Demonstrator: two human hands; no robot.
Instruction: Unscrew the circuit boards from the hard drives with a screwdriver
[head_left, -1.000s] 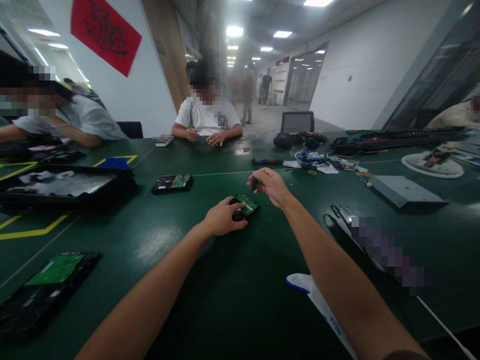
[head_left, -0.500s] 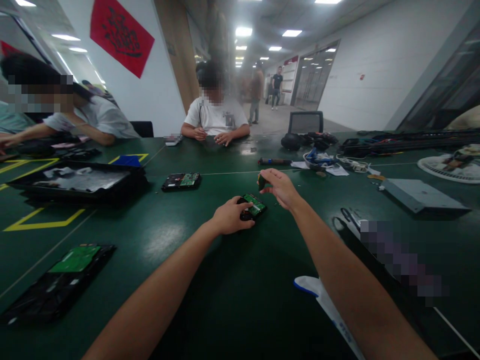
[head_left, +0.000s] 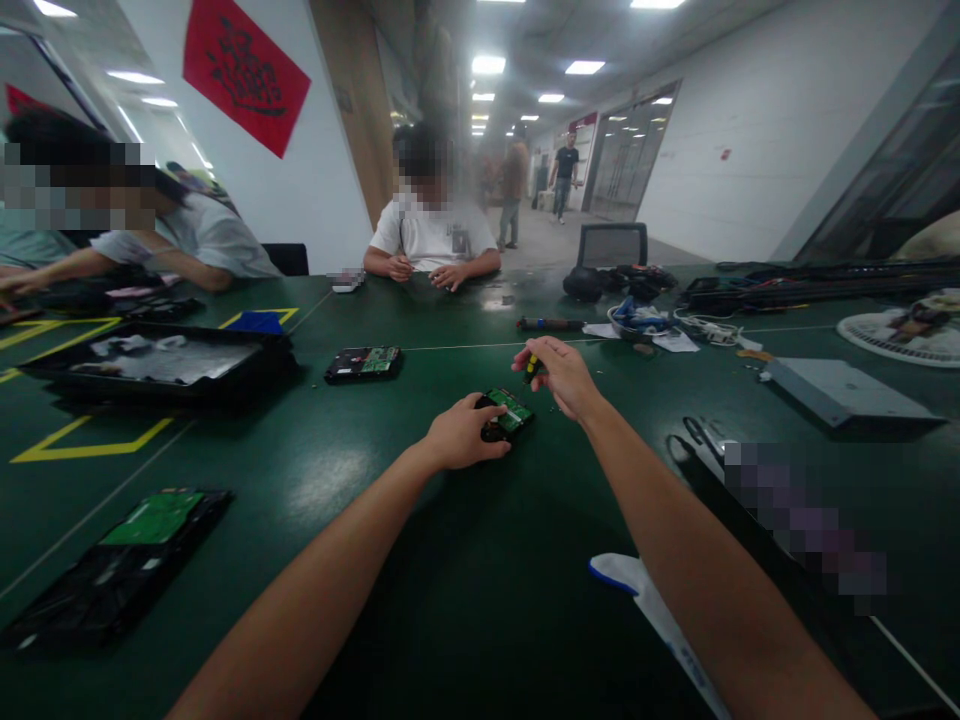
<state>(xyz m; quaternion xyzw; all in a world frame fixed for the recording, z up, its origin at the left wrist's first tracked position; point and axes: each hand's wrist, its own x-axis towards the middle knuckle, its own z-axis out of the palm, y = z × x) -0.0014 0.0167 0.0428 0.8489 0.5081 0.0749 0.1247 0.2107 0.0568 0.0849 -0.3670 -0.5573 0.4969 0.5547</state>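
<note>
A small black hard drive [head_left: 508, 415] with a green circuit board on top lies on the dark green table [head_left: 480, 560] in front of me. My left hand [head_left: 463, 434] is closed on its near left edge and holds it down. My right hand [head_left: 561, 375] hovers just behind and to the right of the drive, fingers closed round a small screwdriver [head_left: 531, 367] with a yellow and black handle, its tip pointing down toward the board.
Another hard drive [head_left: 363, 363] lies further left, and a third [head_left: 120, 565] at the near left. A black tray [head_left: 154, 362] sits on the left. Scissors [head_left: 701, 440], a grey box [head_left: 844, 390], cables and tools lie on the right. Other people sit across the table.
My view shifted slightly, then steadied. My right hand has turned a little, so the screwdriver's yellow handle now shows. My left hand stays on the drive.
</note>
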